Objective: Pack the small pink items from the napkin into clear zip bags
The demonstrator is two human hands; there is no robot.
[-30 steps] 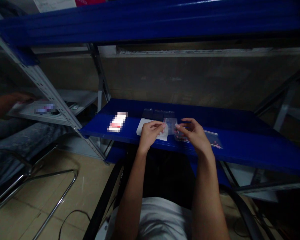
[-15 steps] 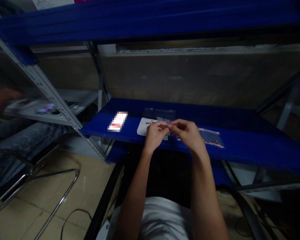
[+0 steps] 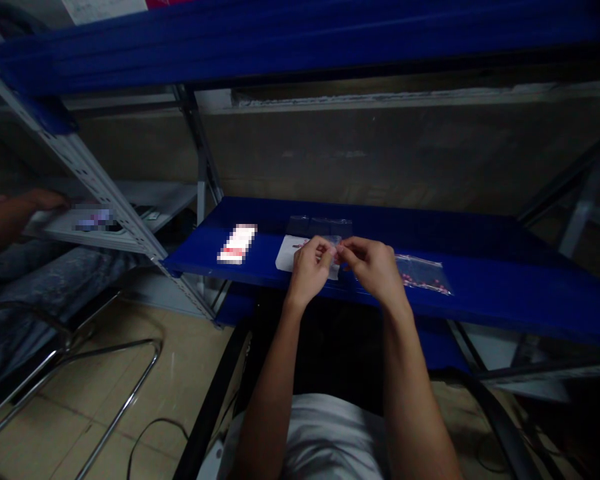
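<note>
By the white card [image 3: 285, 253] on the blue shelf [image 3: 495, 287], the left hand [image 3: 307, 270] and right hand [image 3: 375, 263] pinch a small clear bag [image 3: 335, 239]; its edge is seemingly being worked; next move likely calls for light, even grip.

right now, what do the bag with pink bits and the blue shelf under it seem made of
Bag with pink bits: likely glossy plastic film, since it's see-through with glinting edges. Blue shelf: perhaps painted metal, from its even colour and faint sheen; uncertain.
</note>
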